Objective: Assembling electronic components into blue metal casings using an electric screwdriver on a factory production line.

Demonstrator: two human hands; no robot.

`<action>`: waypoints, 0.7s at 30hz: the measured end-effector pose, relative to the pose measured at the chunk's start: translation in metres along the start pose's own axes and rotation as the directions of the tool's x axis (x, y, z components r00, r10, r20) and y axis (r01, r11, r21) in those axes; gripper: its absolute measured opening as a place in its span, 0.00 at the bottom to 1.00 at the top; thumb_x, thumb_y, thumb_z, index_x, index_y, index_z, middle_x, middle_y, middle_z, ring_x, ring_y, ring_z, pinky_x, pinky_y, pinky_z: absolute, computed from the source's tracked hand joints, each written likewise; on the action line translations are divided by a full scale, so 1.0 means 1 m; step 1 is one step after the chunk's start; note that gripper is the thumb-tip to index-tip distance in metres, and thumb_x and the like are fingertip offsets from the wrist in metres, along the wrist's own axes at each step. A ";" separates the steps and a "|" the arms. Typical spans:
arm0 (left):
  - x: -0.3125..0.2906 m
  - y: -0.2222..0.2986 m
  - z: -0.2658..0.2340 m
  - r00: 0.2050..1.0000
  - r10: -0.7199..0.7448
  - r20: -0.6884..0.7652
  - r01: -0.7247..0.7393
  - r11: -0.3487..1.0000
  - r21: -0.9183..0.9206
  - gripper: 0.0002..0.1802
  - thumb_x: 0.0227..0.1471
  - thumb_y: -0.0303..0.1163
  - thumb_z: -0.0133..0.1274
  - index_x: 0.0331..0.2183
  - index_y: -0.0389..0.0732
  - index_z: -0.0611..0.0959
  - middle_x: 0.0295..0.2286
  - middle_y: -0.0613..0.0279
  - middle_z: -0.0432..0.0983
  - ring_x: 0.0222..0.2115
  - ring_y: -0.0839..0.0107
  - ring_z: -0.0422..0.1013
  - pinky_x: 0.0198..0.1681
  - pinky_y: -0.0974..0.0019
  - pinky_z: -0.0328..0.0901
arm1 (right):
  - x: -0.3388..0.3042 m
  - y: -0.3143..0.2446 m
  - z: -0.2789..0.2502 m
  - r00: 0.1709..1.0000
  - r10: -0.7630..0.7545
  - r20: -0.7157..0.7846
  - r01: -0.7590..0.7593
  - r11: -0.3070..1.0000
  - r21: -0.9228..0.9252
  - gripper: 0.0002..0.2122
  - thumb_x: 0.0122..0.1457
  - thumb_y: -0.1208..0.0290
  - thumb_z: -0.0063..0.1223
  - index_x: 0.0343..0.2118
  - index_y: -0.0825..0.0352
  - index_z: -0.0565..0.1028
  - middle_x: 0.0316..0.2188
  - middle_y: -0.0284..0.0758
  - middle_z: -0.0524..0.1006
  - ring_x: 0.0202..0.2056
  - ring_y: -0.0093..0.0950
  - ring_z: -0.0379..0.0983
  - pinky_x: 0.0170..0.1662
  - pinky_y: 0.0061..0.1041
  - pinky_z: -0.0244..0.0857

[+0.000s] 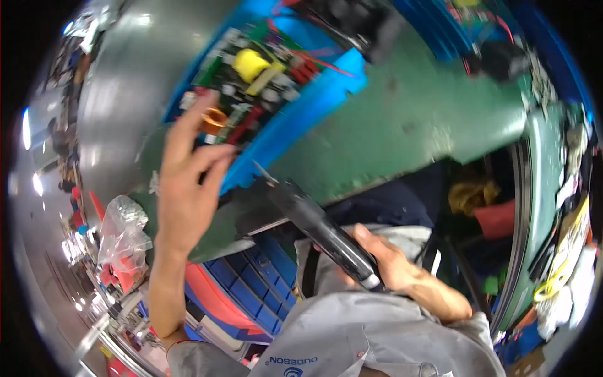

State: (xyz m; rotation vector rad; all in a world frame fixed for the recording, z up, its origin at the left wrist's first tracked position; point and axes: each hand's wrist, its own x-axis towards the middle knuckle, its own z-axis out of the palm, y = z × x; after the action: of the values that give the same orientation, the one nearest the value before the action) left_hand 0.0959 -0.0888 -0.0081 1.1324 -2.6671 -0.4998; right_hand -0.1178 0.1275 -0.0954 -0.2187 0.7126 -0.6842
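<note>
A black electric screwdriver [321, 225] lies in my right hand [394, 262], whose fingers are wrapped round its rear end. Its thin bit points up and left, toward the near edge of a blue housing [308, 116]. Inside that housing sits a circuit board crowded with parts, among them a yellow transformer [249, 65] and a copper coil [214, 121]. My left hand [188, 182] reaches over the board's left end with fingers apart, close to the coil. Motion blurs its fingertips, so whether they touch the board is unclear.
The housing rests on a green-topped bench [402, 119]. A dark blurred part with red wires [358, 25] lies behind it. Another blue housing [433, 28] stands at the far right. A clear plastic bag [124, 232] hangs at left; a blue and red plastic chair [251, 283] is below the bench edge.
</note>
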 end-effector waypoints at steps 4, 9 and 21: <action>-0.004 -0.004 -0.005 0.998 0.028 0.050 -0.023 0.996 -0.084 0.08 0.47 0.18 0.58 0.32 0.36 0.84 0.61 0.52 0.64 0.64 0.50 0.56 0.66 0.53 0.52 | 0.001 0.004 0.004 0.997 0.061 0.053 -0.067 0.990 0.126 0.43 0.65 0.33 0.22 0.59 0.74 0.67 0.21 0.36 0.75 0.21 0.24 0.71 0.27 0.22 0.64; -0.010 0.007 -0.017 0.981 -0.004 0.194 0.034 0.987 -0.155 0.15 0.46 0.14 0.51 0.39 0.30 0.84 0.65 0.47 0.55 0.67 0.49 0.48 0.67 0.51 0.50 | -0.005 0.003 0.009 0.994 0.060 -0.094 -0.063 0.997 -0.034 0.44 0.64 0.32 0.18 0.57 0.73 0.69 0.20 0.35 0.74 0.21 0.23 0.67 0.27 0.22 0.59; -0.024 0.011 0.003 0.999 -0.009 0.052 0.015 0.994 -0.107 0.20 0.44 0.20 0.61 0.43 0.28 0.80 0.60 0.51 0.65 0.64 0.53 0.57 0.60 0.54 0.60 | -0.009 0.006 0.014 0.990 -0.047 -0.134 0.033 0.994 -0.106 0.31 0.71 0.44 0.28 0.50 0.72 0.70 0.27 0.36 0.76 0.27 0.23 0.70 0.33 0.25 0.64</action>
State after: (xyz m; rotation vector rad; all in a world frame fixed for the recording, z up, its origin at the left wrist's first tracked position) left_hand 0.1044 -0.0638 -0.0080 1.1204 -2.6424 -0.6742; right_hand -0.1103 0.1376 -0.0828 -0.2839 0.8774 -0.7062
